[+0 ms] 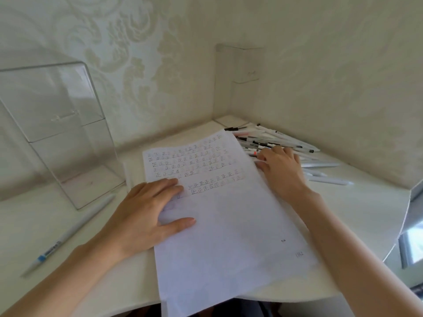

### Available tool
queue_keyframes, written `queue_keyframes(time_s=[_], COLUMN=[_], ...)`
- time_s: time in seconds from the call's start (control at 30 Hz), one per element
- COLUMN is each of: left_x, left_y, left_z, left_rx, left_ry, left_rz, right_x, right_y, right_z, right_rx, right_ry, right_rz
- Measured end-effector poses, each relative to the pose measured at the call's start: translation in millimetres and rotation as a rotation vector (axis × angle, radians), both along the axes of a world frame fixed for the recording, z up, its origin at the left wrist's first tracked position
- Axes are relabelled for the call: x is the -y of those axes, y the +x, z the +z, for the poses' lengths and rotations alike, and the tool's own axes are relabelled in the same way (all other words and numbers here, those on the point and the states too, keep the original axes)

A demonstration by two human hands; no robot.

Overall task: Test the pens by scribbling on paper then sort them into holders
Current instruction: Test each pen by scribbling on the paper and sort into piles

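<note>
Pen pile [274,138]: heaped at rear right corner of counter [354,213], just beside paper [229,225]. Right grip [283,170] on pile, fingers curled; clamped or not, cannot tell. Left grip [146,213] flat, fingers straight, pressing paper. Lone pen [68,234] near clear holder [57,124].

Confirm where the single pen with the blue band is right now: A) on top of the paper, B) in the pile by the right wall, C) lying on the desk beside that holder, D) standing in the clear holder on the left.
C: the blue-banded pen lies flat on the desk, outside the clear holder.
</note>
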State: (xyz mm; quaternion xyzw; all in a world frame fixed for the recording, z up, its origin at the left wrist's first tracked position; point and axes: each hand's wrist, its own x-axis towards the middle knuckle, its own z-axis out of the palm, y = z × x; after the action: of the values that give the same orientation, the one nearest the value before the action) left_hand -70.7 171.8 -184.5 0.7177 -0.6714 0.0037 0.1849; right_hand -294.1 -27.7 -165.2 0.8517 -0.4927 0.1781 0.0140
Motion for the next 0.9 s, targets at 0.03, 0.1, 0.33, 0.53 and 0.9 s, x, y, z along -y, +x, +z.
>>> queue_keyframes(time_s=[0.03, 0.1, 0.33, 0.53, 0.9], left_x=[-0.3, -2.3, -9.6, -9.5, -21.3], left_y=[0.0, 0.1, 6.2, 2.5, 5.4], left_z=[1.9, 7.5, 17.8, 17.2, 18.1], left_rx=[-0.003, -0.037, 0.014, 0.044, 0.084], left_ry=[-0.001, -0.007, 0.167, 0.201, 0.239], left_rz=[0.012, 0.046, 0.068, 0.069, 0.065], right_x=[-1.7, -7.8, 1.2, -25.2, -76.4], right_y=[1.6, 6.5, 5.7, 23.6, 81.5], right_z=[3.4, 11.8, 24.2, 35.1, 48.2], right_rx=[0.09, 0.302, 0.298, 0.366, 0.646], right_ry=[-0.031, -0.007, -0.19, -0.485, -0.457], right_rz=[0.054, 0.187, -0.144, 0.118, 0.504])
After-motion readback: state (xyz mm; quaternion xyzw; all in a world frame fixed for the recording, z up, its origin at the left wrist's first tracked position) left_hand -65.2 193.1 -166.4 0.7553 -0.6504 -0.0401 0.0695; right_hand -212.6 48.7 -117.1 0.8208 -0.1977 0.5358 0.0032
